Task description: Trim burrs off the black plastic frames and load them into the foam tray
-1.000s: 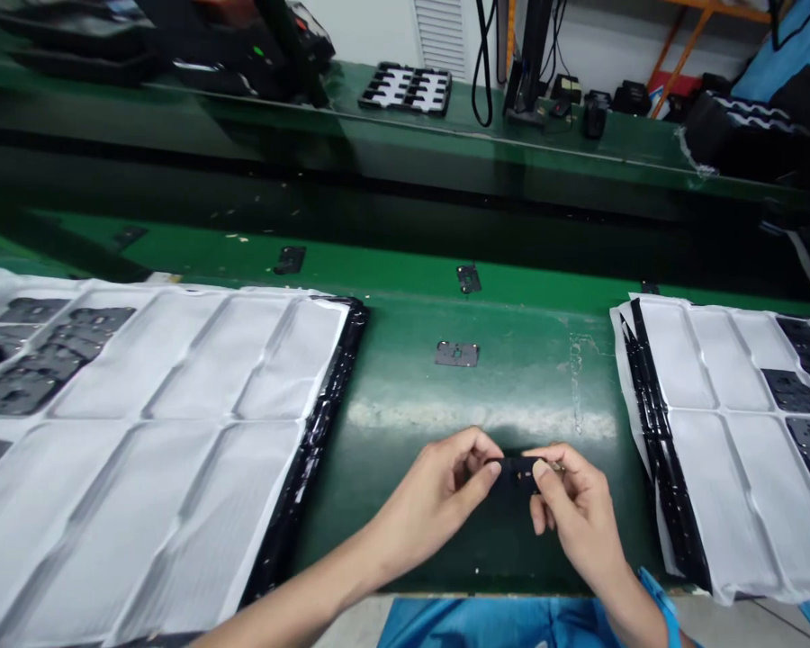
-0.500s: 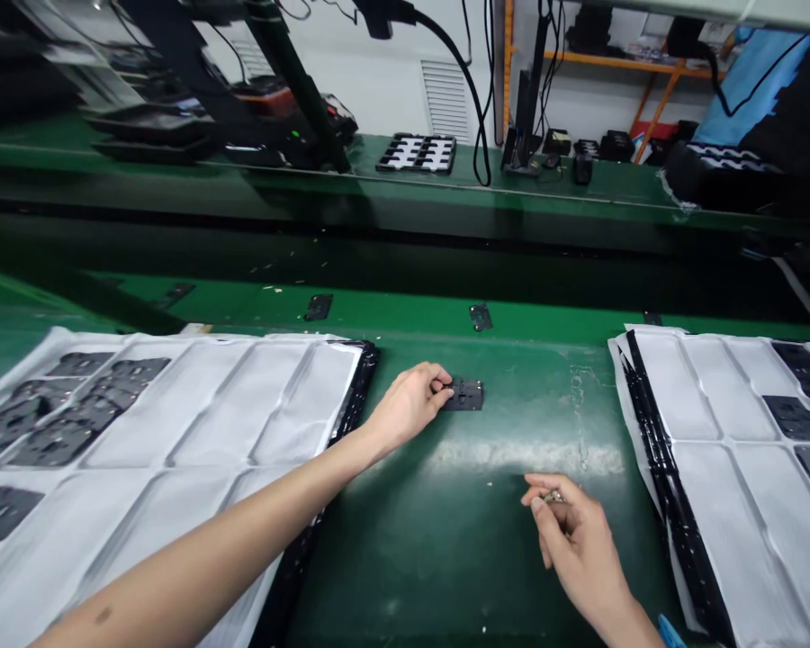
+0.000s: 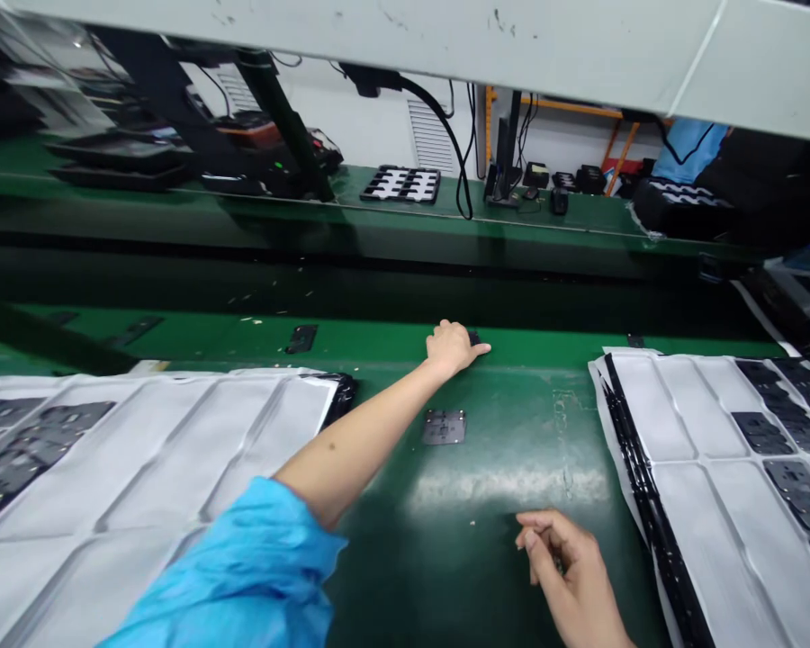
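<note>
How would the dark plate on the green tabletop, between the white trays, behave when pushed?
The dark plate looks thin and straight-edged, so probably stiff and light. It lies flat on the shiny tabletop, so it would likely slide rather than tip.

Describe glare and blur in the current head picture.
Head view: a pale glare band crosses the green bench just beyond the right hand; head view, far left: the stacked black trays look smeared, while the dark plate mid-bench is clearer.
</note>
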Tool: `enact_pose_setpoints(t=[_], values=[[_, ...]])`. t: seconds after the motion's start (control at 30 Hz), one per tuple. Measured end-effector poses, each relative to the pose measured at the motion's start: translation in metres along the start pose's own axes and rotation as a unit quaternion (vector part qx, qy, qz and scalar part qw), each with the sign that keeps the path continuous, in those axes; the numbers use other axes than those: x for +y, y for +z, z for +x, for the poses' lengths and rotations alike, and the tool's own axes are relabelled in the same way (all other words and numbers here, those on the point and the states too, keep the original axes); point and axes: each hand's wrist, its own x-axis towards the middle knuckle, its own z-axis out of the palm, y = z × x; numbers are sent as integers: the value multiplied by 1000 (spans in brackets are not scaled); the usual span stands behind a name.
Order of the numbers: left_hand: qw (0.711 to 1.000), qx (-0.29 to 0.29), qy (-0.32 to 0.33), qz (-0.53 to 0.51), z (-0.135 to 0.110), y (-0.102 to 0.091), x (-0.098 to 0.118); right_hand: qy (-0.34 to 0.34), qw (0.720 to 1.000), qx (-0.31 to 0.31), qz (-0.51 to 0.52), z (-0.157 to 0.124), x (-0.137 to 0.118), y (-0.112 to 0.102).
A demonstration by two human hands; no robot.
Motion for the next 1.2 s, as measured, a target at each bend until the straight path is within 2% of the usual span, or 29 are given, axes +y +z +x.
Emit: enact_pose_setpoints(t=[0.13, 0.23, 0.33, 0.43, 0.5, 0.57, 0.67, 0.9, 1.2], values=[[999, -30, -9, 5, 15, 6, 21, -7, 1000, 9, -22, -5, 0, -1], [998, -52, 39, -8, -1, 1, 27, -11, 1000, 1, -29, -6, 0, -4], [986, -80, 142, -34, -45, -8, 36, -37, 998, 36, -25, -2, -6, -13], [955, -125, 260, -68, -110, -19, 45, -54, 990, 130, -14, 6, -19, -29], [935, -152, 308, -88, -154, -25, 47, -54, 986, 160, 1, 11, -29, -38], [920, -168, 335, -118, -190, -30, 44, -54, 989, 139, 16, 12, -38, -43], [910, -162, 354, -142, -225, -30, 37, -60, 994, 86, 34, 8, -44, -45], [918, -139, 335, -159, -255, -13, 29, -110, 988, 94, 46, -5, -45, -46], [921, -159, 311, -174, -265, 0, 27, -133, 985, 84, 67, -2, -48, -47]])
